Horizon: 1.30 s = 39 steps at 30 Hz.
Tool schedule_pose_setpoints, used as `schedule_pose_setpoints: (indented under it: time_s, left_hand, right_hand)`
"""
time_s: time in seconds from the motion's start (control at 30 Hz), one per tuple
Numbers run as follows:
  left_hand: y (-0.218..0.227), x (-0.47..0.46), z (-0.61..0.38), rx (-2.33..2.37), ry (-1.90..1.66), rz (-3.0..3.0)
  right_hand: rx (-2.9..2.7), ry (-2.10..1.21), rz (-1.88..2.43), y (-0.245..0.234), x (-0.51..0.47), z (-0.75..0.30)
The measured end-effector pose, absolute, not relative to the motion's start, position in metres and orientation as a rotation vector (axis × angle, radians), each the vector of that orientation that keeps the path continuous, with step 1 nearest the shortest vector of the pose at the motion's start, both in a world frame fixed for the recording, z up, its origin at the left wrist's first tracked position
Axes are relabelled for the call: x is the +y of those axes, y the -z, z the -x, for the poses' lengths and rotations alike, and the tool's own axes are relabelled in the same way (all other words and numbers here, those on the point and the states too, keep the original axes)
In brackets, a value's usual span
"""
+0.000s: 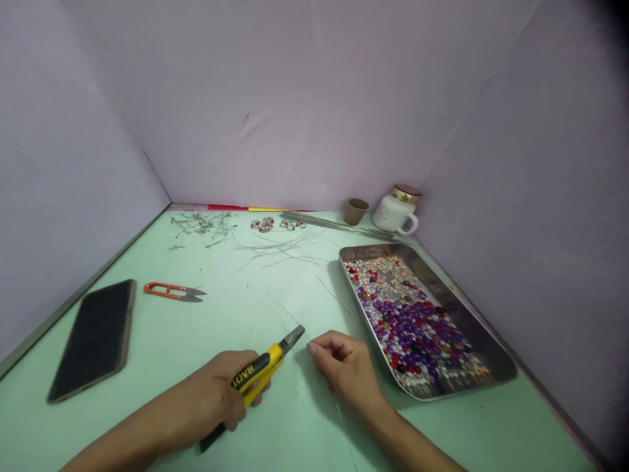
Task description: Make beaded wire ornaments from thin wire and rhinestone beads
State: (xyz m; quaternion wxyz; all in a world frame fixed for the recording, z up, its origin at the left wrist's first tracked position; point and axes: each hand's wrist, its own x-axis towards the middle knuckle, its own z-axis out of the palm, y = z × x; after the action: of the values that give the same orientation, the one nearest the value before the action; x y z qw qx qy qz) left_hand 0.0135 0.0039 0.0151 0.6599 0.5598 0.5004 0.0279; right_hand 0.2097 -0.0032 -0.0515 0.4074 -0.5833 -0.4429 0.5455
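Yellow/blk pliers (pixel 265 364), part-hidden in L grip (pixel 216 392).

The pale green table (pixel 171 354) is bounded by a left wall (pixel 59 164), a back wall (pixel 304 85) and a right wall (pixel 540 164), all greyish lilac. A dark strip (pixel 98 278) borders the table's left edge. Lighting is soft.

Pliers (pixel 261 368), yellow letters (pixel 242 376) "BAQ", rest unclear
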Motion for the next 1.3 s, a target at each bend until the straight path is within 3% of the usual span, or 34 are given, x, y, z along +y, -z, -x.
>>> schedule_pose_setpoints:
  time_s: [0.2,0.5,0.97,1.3]
  left_hand:
    - [0.007,0.004,-0.007,1.182,-0.099,-1.302]
    - [-0.024,0.013,-0.013,1.172,-0.061,-1.369]
    - [-0.016,0.003,-0.019,1.231,-0.096,-1.432]
    - [-0.017,0.003,-0.021,1.202,-0.094,-1.422]
  right_hand:
    - [-1.229,-1.303,1.422,0.053,-0.005,-0.211]
    - [-1.037,-1.494,1.402,0.052,0.000,-0.214]
    - [-0.683,-1.832,1.269,0.048,-0.003,-0.214]
    - [-0.651,-1.853,1.205,0.046,-0.003,-0.214]
